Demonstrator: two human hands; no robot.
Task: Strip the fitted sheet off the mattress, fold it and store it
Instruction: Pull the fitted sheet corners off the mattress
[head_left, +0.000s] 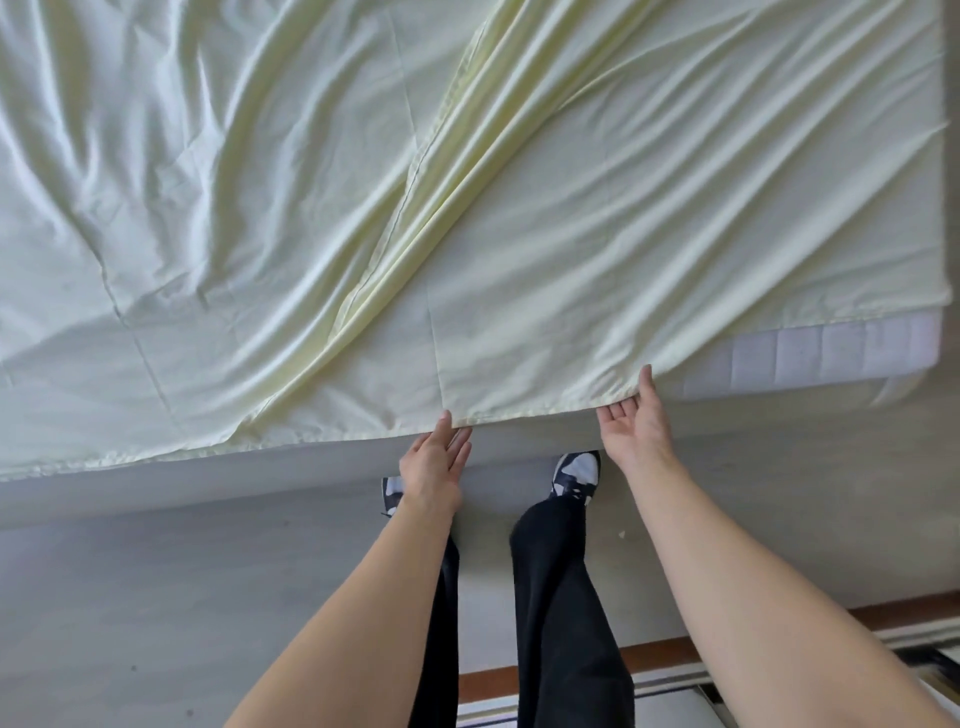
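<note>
both hands (434, 460) (636, 423) pinch creased pale-yellow sheet (519, 234) hem.

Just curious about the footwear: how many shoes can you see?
2: one shoe below the right hand; the other shoe mostly hidden behind the left hand.

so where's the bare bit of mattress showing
In the head view, the quilted white mattress shows bare at the right, just beyond the right hand pinching the pale yellow sheet's edge.

Sheet (467, 208): smooth cloth, faint sheen, creased. Mattress (810, 353): quilted matt fabric. Floor (156, 597): matt.
</note>
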